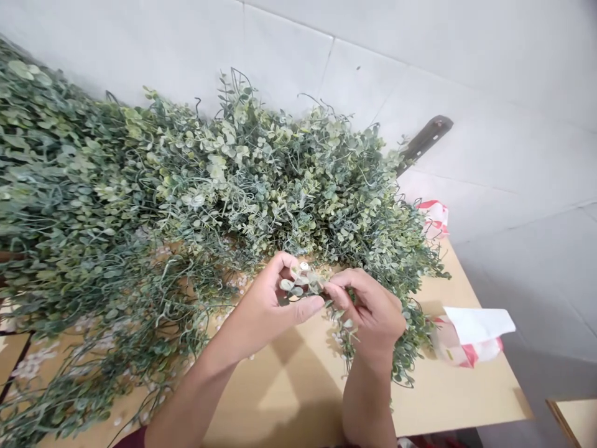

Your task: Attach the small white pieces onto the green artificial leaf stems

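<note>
Two hands, one leafy sprig (301, 285)!
Left hand (275, 297) pinches it; right hand (367, 303), at its three o'clock, pinches too, contact blurred; foliage (289, 180) at twelve half-buries a dark handle (426, 143).

Brt, even lt from above; soft overlapping shadows on tabletop (457, 401). Tiles (485, 62) v. pale, nr washed-out. Wide-angle stretch @ edges; leaves (46, 180) far L slightly blurry.
</note>
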Available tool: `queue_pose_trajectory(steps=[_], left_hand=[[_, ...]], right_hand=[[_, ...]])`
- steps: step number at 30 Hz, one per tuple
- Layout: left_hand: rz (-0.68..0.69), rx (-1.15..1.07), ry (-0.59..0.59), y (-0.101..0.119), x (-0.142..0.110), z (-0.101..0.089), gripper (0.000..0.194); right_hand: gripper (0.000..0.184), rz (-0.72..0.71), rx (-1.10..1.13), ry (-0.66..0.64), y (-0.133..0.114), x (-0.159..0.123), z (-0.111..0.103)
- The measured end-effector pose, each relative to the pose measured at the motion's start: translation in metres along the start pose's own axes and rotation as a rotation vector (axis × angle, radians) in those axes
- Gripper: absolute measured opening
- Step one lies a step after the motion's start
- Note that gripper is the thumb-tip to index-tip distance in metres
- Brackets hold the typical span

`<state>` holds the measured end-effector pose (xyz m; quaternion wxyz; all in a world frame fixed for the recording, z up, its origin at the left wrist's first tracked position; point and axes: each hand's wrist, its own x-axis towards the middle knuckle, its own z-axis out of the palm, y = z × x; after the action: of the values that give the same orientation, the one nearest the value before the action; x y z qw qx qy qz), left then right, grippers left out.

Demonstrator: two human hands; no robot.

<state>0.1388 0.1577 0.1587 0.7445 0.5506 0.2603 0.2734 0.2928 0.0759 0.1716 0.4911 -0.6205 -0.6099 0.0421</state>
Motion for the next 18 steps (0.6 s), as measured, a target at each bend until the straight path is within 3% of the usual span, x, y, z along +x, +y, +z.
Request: queue_pose_trajectory(steps=[3, 6, 11, 18], left_hand=[[0.012, 0.019, 0.039, 0.002, 0.002, 0.002, 0.033], [0.047, 0.039, 0.044, 0.003, 0.003, 0.003, 0.025], [0.123, 0.109, 0.01, 0.003, 0.002, -0.001, 0.028], [0.258, 0.206, 0.042, 0.004, 0.0, -0.001, 0.026]], right_hand=[[0.013, -0.024, 0.026, -0.009, 0.0, 0.001, -0.001], [0.012, -0.028, 0.104, 0.064, 0.0, 0.001, -0.001], [0.015, 0.054, 0.343, 0.153, 0.009, 0.0, 0.0], [0.022, 0.192, 0.611, -0.132, 0.019, -0.001, -0.004]])
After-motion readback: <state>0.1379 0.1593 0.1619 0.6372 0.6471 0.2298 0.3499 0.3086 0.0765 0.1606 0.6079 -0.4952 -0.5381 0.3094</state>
